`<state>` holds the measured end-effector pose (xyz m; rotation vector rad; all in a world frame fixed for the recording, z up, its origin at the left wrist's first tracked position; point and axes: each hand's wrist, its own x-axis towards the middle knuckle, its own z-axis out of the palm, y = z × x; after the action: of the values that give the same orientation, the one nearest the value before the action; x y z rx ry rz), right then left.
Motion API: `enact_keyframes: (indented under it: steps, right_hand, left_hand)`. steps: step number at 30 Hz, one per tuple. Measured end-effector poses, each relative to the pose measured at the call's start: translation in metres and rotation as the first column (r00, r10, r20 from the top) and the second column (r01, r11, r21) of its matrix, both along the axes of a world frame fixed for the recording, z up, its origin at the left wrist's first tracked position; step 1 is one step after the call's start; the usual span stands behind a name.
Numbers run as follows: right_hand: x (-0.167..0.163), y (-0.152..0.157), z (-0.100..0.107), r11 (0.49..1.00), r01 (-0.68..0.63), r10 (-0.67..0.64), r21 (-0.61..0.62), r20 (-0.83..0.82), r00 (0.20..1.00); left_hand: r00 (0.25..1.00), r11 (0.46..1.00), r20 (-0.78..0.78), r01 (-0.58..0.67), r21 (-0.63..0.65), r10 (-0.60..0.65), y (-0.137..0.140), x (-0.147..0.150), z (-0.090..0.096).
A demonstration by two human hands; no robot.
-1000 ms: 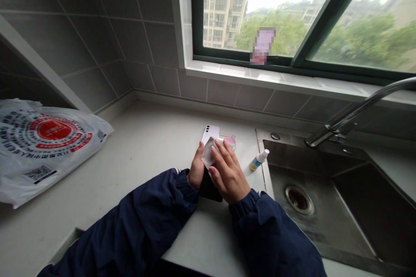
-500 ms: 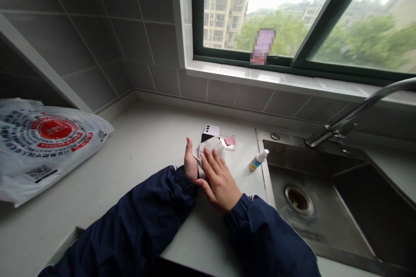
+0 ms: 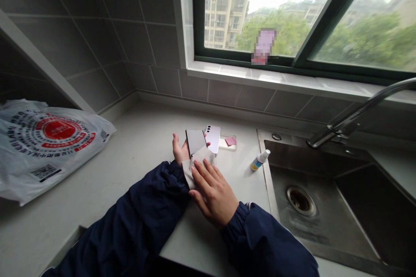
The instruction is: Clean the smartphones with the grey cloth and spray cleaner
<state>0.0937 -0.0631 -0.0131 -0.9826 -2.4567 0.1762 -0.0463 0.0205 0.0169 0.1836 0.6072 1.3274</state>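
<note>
My left hand (image 3: pixel 179 150) supports a dark-edged phone (image 3: pixel 196 139), its thumb at the left edge and fingertips showing at the right. The phone's upper screen reflects pale light. Across its lower part lies a light grey wiping cloth (image 3: pixel 204 156) with a zigzag edge. My right hand (image 3: pixel 215 190) presses on this cloth with fingers extended, holding it against the phone. Just beyond, a lavender phone (image 3: pixel 213 136) rests back up on the counter. Beside it is a clear phone case (image 3: pixel 223 143) with a pink piece (image 3: pixel 231 140) on it.
A small white spray bottle (image 3: pixel 260 160) stands near the steel sink (image 3: pixel 271 190), under a curved faucet (image 3: pixel 344 123). On the left of the counter (image 3: pixel 139 134) lies a printed plastic bag (image 3: pixel 55 147). A tiled wall and window are behind.
My right hand has drawn the cloth down toward me, uncovering the upper screen of the held phone. My left hand has shifted slightly left, and more of the lavender phone shows.
</note>
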Motion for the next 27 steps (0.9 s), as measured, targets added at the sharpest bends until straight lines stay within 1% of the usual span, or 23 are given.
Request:
enact_keyframes:
  steps: [3,6,13,17,18,21,25,27]
  right_hand:
    - [-0.001,-0.003,-0.001,1.000,0.028,-0.028,-0.001,-0.009,1.000]
    - [-0.001,-0.004,-0.001,0.999,0.030,-0.030,-0.010,-0.017,0.999]
    - [0.000,-0.001,-0.003,0.998,0.041,-0.042,-0.039,-0.023,0.999]
    - [0.001,0.000,-0.003,0.996,0.067,-0.069,-0.064,-0.032,0.997]
    - [0.001,0.001,-0.003,0.995,0.071,-0.074,-0.068,-0.037,0.997]
    - [0.002,0.003,-0.004,0.995,0.072,-0.076,-0.069,-0.061,0.995]
    - [0.003,0.006,-0.007,0.996,0.065,-0.071,-0.057,-0.109,0.992]
    - [0.003,0.007,-0.008,0.996,0.070,-0.077,-0.053,-0.123,0.989]
  left_hand:
    - [0.999,0.999,-0.011,-0.039,-0.014,0.039,0.000,0.002,0.000]
    - [0.999,0.999,-0.013,-0.047,-0.015,0.046,0.000,0.002,-0.001]
    - [0.997,0.997,0.028,0.071,-0.009,-0.071,-0.005,0.004,-0.004]
    - [0.997,0.998,0.015,0.070,-0.001,-0.070,-0.016,0.014,-0.001]
    - [0.999,0.999,0.010,0.048,0.002,-0.048,-0.019,0.017,0.000]
    - [1.000,0.999,-0.003,0.012,0.042,-0.012,-0.025,0.025,-0.001]
    - [1.000,0.991,0.000,0.009,0.131,-0.009,-0.026,0.030,-0.006]
    - [1.000,0.989,0.016,0.016,0.147,-0.018,-0.026,0.032,-0.009]
